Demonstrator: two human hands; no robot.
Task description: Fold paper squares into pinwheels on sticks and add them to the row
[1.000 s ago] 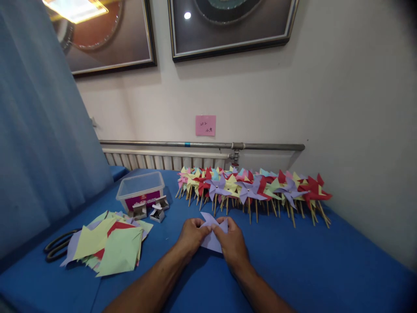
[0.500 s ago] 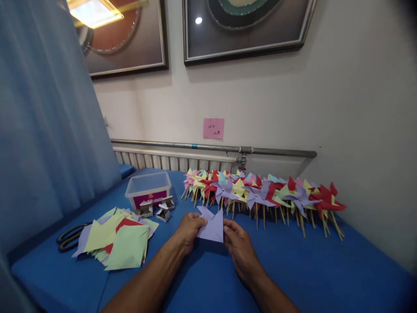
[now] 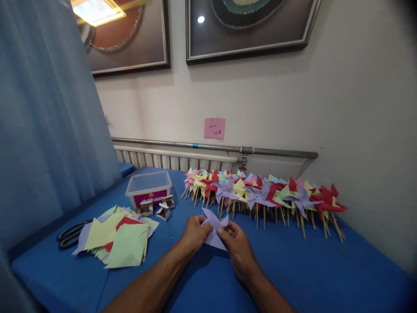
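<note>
A purple paper square [image 3: 214, 240], cut and partly folded into a pinwheel shape, is held up over the blue table between both hands. My left hand [image 3: 194, 232] pinches its left side, with the thumb pressed near the middle. On the right, my right hand [image 3: 237, 243] grips a folded-over flap between thumb and fingers. One pointed corner stands up at the top. Beyond the hands stand finished paper pinwheels [image 3: 260, 195] on sticks, in several colours, lined up in a long cluster.
Left of the hands lies a pile of coloured paper pieces [image 3: 128, 245], with black-handled scissors [image 3: 70, 234] partly under it. Behind are a clear plastic tub [image 3: 148, 184] and small open boxes [image 3: 163, 212]. A radiator [image 3: 176, 163] and pipe run along the wall.
My right hand has moved in from the paper's right edge and folded a corner over toward the middle. The paper has turned slightly and sits a little lower.
</note>
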